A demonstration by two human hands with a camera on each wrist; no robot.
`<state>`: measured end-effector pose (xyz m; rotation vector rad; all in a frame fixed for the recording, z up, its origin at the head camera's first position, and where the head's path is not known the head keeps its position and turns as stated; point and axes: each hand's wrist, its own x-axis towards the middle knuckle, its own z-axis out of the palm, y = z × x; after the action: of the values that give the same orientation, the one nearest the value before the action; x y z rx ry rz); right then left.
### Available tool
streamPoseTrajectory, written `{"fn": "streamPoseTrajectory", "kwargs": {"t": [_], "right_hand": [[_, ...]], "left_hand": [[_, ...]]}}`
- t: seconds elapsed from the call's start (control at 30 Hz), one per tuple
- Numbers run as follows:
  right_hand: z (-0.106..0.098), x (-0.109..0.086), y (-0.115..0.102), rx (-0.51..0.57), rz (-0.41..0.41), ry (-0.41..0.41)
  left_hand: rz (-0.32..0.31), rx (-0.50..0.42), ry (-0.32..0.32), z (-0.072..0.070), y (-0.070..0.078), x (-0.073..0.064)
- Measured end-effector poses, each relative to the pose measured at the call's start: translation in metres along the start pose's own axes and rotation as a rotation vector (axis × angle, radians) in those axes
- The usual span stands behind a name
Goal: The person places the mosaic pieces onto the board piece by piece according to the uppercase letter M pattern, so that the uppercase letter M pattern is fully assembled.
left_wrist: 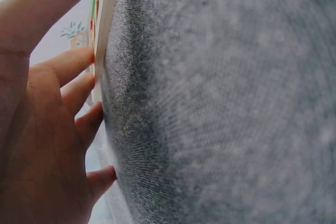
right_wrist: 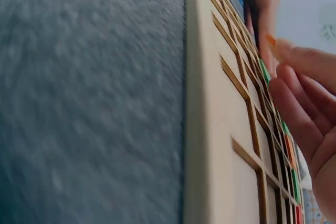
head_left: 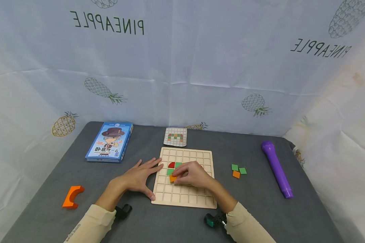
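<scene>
My left hand (head_left: 140, 178): back up, fingers spread, thumb well apart from them. My right hand (head_left: 193, 174): thumb and fingertips close in pinch, other fingers bent inward. Left forearm (head_left: 108, 195) and right forearm (head_left: 223, 196) slant forward and inward, wrists well apart, hands near each other.

We seem to be in a small curtained-off booth; whether a home or a lab lies beyond, we cannot tell. Pale cloth (head_left: 207, 60) hangs close along the far side and down the left and right, creased and printed with pineapples (head_left: 98, 87). We read its lettering (head_left: 109, 23) backwards. Within it we see one dark grey counter (head_left: 252, 209), with a blue boxed game (head_left: 111, 143) far left and a gridded wooden board (head_left: 188, 199) mid-counter, so it looks like a play corner.
</scene>
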<state>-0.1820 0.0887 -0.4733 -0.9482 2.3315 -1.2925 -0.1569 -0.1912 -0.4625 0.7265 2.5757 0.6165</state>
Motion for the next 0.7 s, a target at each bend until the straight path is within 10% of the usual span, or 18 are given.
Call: {"fn": "streamPoseTrajectory", "kwargs": {"t": [0.7], "right_hand": [[0.017, 0.012, -0.010, -0.181, -0.007, 0.003]], "left_hand": [[0.000, 0.005, 0.005, 0.001, -0.001, 0.000]]}}
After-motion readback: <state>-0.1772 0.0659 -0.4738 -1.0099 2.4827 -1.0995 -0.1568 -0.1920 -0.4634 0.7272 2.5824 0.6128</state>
